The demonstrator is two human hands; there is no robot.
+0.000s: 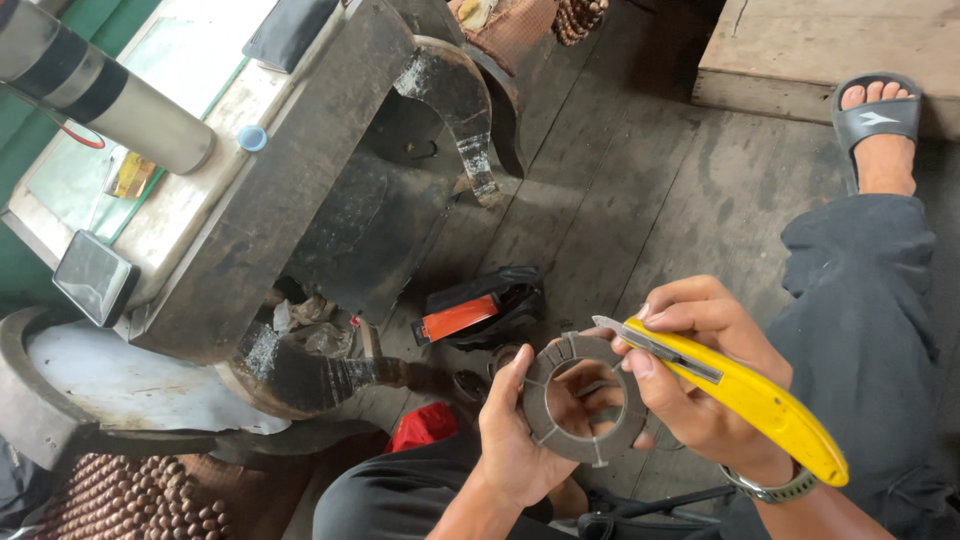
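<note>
My left hand holds a flat grey ring with notched segments, thumb on its left edge and fingers showing through the hole. My right hand grips a yellow utility knife; its short blade touches the ring's upper right rim. Both hands are above my lap, over a dark wooden floor.
A dark worn machine frame with a curved metal arm stands at left. On the floor lie a black and orange pouch and a red cloth. A steel flask, a phone, wooden beads, and my sandalled foot are around.
</note>
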